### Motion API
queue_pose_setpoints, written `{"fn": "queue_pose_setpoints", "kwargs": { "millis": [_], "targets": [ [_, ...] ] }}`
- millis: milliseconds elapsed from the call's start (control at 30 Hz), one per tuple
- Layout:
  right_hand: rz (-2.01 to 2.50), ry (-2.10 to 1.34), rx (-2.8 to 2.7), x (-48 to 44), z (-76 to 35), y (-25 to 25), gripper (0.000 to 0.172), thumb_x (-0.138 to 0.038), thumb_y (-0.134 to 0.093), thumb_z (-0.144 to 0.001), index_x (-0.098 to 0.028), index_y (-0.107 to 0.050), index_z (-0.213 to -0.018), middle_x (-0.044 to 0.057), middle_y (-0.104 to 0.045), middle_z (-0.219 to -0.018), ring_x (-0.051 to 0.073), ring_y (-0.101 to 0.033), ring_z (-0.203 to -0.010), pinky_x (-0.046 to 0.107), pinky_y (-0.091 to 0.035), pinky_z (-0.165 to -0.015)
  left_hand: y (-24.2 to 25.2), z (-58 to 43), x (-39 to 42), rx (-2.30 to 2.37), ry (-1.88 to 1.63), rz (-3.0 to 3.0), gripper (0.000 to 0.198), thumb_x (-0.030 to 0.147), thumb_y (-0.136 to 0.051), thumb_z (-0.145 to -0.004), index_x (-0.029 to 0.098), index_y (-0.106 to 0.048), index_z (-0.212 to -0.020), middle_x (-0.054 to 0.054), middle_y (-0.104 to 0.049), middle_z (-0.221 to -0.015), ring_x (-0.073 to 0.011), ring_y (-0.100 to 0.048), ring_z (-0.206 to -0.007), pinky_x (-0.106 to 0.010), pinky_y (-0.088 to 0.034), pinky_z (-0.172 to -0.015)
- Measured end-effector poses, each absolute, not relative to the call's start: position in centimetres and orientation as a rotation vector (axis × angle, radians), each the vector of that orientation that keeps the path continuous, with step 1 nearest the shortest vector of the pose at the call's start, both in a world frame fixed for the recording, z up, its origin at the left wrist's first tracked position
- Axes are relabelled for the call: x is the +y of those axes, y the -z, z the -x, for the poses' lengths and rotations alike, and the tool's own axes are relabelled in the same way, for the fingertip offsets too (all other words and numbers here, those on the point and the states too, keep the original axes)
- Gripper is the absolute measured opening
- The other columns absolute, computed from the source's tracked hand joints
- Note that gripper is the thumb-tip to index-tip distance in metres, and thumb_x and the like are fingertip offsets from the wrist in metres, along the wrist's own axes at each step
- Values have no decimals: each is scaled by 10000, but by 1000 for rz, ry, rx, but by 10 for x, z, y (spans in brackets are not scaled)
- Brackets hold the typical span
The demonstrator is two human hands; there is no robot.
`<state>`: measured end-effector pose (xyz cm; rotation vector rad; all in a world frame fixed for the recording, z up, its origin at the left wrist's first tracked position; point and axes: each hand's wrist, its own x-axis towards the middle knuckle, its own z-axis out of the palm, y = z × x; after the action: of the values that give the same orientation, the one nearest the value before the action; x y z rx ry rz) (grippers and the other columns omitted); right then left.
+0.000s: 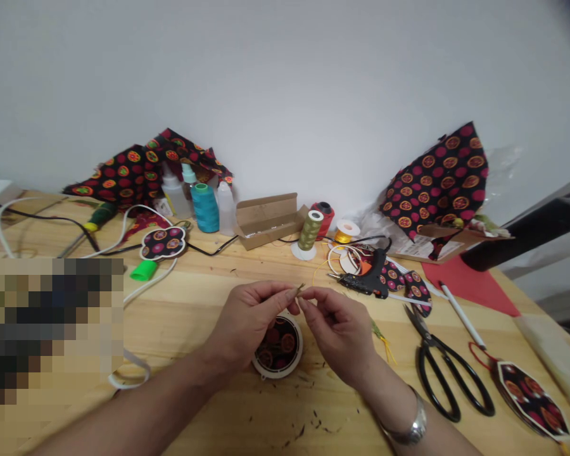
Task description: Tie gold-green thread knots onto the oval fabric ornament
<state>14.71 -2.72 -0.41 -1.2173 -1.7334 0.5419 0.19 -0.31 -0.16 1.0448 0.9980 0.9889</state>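
Center frame, left hand (249, 320) & right hand (335, 326) pinch a thin olive thread (300, 289) btwn fingertips, above round fabric disc (279, 347); scissors (439, 367) lower right.

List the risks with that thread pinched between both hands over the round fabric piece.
1. The thin olive thread is held only by the fingertips of the left hand and right hand; it could slip or fray.
2. The round black-and-red fabric disc with a white rim lies loose beneath them; a wrist might nudge it.
3. The black glue gun and black-handled scissors lie near the right forearm; a sweep might catch them.
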Motion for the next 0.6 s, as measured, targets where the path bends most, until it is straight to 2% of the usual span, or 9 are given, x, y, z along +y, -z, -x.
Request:
{"fn": "queue_pose_setpoints", "kwargs": {
  "millis": [400, 600],
  "targets": [
    [1223, -558, -1737, -27, -146, 3, 147, -195, -497, -831, -175, -636, -787, -25, -567, -550, 60, -375, -416, 182, -311, -414, 2, 0, -2, 1064, -980, -1150, 215, 350, -620, -728, 181, -661, -602, 46, -576, -496, -61, -366, -377, -202, -264, -398],
    [1251, -584, -1737, -27, -147, 4, 156, -217, -495, -833, -167, -635, -788, -24, -548, -533, 65, -355, -412, 190, -298, -408, -1, 0, -3, 1064, -963, -1157, 211, 347, -616, -725, 184, -656, -597, 33, -614, -536, -94, -477, -449, -206, -348, -455]
  ]
}}
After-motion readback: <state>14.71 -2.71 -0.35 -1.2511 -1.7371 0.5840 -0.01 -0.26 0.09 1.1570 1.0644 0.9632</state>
